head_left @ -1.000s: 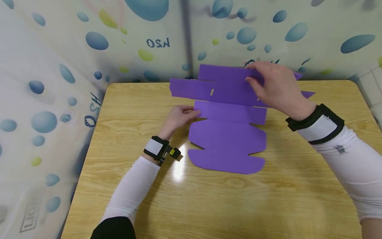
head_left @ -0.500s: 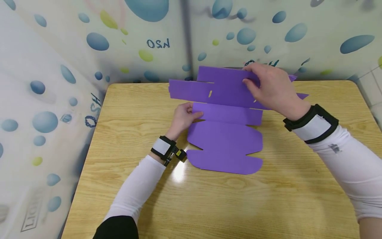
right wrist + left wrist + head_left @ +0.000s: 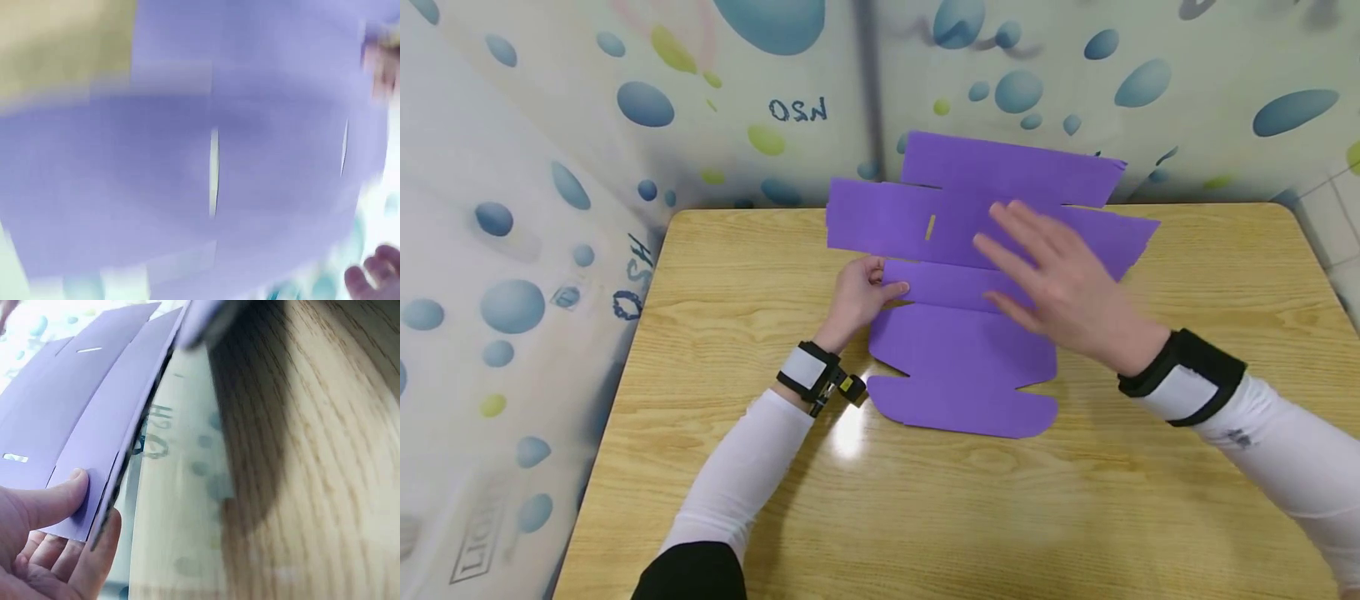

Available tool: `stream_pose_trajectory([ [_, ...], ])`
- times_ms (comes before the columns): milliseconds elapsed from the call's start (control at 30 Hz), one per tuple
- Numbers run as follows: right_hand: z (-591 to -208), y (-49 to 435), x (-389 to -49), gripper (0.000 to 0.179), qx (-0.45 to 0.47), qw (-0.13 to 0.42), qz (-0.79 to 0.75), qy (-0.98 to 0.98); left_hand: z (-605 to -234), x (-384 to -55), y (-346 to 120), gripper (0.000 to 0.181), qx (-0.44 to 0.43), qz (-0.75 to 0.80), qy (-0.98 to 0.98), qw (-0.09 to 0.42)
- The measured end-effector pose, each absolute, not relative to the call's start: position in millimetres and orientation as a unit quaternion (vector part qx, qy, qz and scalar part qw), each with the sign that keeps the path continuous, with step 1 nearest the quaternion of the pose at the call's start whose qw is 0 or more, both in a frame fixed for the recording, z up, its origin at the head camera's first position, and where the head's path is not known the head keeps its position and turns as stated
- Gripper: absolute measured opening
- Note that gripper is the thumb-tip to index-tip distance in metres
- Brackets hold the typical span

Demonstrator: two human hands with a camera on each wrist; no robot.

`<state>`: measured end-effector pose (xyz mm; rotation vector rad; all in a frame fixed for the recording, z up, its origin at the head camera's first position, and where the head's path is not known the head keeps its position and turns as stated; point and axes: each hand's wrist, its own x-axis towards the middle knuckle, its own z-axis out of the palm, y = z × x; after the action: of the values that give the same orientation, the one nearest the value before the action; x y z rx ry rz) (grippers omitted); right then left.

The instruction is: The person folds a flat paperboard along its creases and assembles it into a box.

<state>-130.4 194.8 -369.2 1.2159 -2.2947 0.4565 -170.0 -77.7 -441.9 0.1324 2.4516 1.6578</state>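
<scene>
A purple die-cut cardboard box blank (image 3: 962,342) lies unfolded on the wooden table, its far panels tilted up toward the patterned curtain. Narrow slots show in its wide panel, clearest in the right wrist view. My left hand (image 3: 859,300) pinches the left end of the narrow middle panel, thumb on top and fingers beneath, as the left wrist view shows on the cardboard (image 3: 94,431). My right hand (image 3: 1060,283) hovers over the right part of the blank with fingers spread and straight, holding nothing; it hides part of the panels. Its fingertips (image 3: 378,269) show at the right wrist view's corner.
The wooden table (image 3: 715,317) extends around the blank on all sides. A curtain (image 3: 737,158) with blue and green spots hangs right behind the table's far edge and along its left side. White tiles (image 3: 1333,217) show at the far right.
My right hand has let go of the far panel's top edge and moved down toward me, its fingers spreading. The far panels now show more fully. My left hand keeps its pinch.
</scene>
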Motion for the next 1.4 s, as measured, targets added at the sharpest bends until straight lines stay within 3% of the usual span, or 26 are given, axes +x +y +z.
stream_pose_trajectory([
  [200,-433,183,-95,0.068,0.486,0.054,0.079,-0.868,-439,-169,-77,0.014,0.043,0.556,0.826,0.089],
  [367,-453,175,-89,0.06,0.48,-0.014,0.081,-0.873,-443,-168,-76,0.014,0.023,0.556,0.826,0.092],
  [567,-457,169,-88,0.059,0.464,-0.046,0.086,-0.88,-447,-165,-73,0.052,0.034,0.497,0.866,0.044],
  [633,-457,167,-88,0.058,0.462,-0.051,0.084,-0.882,-448,-164,-71,0.055,0.04,0.477,0.878,0.026],
  [767,-456,164,-90,0.057,0.459,-0.052,0.079,-0.883,-447,-162,-63,0.05,0.058,0.422,0.905,-0.002],
  [1067,-453,158,-93,0.06,0.459,-0.058,0.065,-0.884,-441,-152,-46,0.017,0.111,0.294,0.949,-0.027],
  [1400,-452,158,-92,0.06,0.455,-0.055,0.073,-0.886,-440,-151,-42,0.013,0.108,0.285,0.952,-0.016],
])
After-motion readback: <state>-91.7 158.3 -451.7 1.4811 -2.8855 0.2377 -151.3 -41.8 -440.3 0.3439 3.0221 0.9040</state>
